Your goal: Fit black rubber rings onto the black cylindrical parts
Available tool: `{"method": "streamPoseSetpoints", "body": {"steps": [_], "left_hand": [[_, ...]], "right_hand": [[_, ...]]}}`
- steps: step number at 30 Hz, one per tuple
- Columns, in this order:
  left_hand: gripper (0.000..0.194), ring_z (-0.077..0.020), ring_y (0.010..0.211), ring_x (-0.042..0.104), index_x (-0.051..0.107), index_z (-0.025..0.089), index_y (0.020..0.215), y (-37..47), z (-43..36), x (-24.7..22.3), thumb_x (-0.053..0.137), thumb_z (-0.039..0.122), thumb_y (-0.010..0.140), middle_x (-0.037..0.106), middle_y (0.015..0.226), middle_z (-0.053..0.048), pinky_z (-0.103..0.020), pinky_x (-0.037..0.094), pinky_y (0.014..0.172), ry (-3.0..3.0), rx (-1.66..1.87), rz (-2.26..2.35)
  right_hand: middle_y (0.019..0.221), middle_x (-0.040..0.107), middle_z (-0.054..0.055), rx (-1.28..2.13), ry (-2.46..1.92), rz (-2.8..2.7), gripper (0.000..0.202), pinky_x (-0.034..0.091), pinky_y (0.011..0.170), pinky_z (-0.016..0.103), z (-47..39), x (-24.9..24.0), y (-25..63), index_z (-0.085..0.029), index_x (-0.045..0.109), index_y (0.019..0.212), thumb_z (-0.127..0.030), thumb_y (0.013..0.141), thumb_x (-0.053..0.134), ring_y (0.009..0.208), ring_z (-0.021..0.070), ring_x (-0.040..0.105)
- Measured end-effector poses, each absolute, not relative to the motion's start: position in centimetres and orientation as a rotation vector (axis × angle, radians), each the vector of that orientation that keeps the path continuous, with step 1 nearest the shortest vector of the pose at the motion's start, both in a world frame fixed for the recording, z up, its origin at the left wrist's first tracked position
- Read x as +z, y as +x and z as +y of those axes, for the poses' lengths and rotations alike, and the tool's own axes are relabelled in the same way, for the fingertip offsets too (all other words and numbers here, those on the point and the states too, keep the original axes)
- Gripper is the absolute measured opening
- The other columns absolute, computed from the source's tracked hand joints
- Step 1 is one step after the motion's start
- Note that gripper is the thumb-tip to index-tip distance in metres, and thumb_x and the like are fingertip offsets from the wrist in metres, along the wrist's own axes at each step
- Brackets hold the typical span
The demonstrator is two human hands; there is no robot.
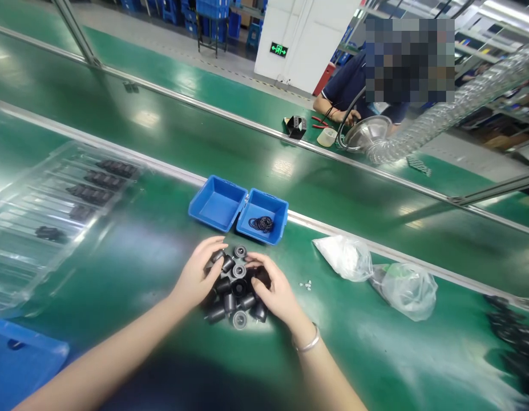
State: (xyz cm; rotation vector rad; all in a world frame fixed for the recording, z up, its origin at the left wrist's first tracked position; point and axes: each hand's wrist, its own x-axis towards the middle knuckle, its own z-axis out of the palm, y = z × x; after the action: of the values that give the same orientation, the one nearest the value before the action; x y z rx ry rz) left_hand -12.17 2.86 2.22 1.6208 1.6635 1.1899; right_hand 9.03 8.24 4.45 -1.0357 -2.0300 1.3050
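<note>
A pile of black cylindrical parts (229,302), some showing grey ringed ends, lies on the green table. My left hand (201,271) rests against the upper left of the pile, its thumb and fingers apart around a few parts. At the pile's right side my right hand (270,285), with a bangle on the wrist, curves over dark parts with its fingers spread. Neither hand has a part lifted off the pile. Just beyond are two blue bins: the left bin (219,204) has nothing in it, and the right bin (279,220) holds thin black rings (263,224).
A clear tray (37,228) with black parts lies at left, above a blue crate (24,354). Small white pieces (307,285) and two plastic bags (347,258) sit at right, with black parts (510,337) farther out. Across the metal rail, a person works near a transparent duct.
</note>
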Motion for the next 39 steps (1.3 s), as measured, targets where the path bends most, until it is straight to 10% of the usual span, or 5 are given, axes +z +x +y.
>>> {"method": "streamPoseSetpoints", "body": {"steps": [9,15,28,39], "left_hand": [[0.034,-0.0243,0.121,0.052,0.057,0.023,0.121,-12.2,2.7,3.5,0.05,0.02,0.089,0.056,0.127,-0.008,-0.042,0.043,0.105,1.662,0.916,1.55],[0.029,-0.0315,0.106,0.055,0.067,0.02,0.103,-12.8,3.7,4.5,0.059,0.016,0.075,0.059,0.106,-0.009,-0.056,0.04,0.101,1.491,0.859,1.576],[0.027,-0.025,0.105,0.069,0.056,0.017,0.1,-15.6,5.3,3.8,0.063,0.039,0.088,0.065,0.104,-0.007,-0.045,0.053,0.098,0.822,1.046,1.172],[0.037,-0.0254,0.106,0.065,0.062,0.021,0.113,-16.4,5.3,2.9,0.071,0.038,0.08,0.065,0.116,-0.008,-0.047,0.05,0.099,1.049,1.098,1.427]], "right_hand": [[0.128,0.054,0.009,1.27,-1.169,-2.008,0.043,0.054,0.061,0.026,9.4,5.0,7.8,-0.025,0.051,0.131,-0.021,0.088,0.055,0.08,0.0137,0.063],[0.125,0.059,0.004,1.116,-0.975,-2.331,0.041,0.051,0.086,0.032,10.9,5.3,6.1,-0.029,0.061,0.121,-0.009,0.086,0.055,0.095,0.0158,0.062],[0.07,0.069,0.003,1.996,-1.095,-1.288,0.043,0.048,0.059,0.025,11.3,3.7,5.5,-0.015,0.065,0.11,-0.046,0.081,0.071,0.059,0.0125,0.062],[0.092,0.064,0.003,1.338,-1.111,-1.986,0.036,0.052,0.071,0.031,11.1,3.5,4.3,-0.022,0.059,0.117,-0.025,0.083,0.069,0.071,0.0143,0.058]]}}
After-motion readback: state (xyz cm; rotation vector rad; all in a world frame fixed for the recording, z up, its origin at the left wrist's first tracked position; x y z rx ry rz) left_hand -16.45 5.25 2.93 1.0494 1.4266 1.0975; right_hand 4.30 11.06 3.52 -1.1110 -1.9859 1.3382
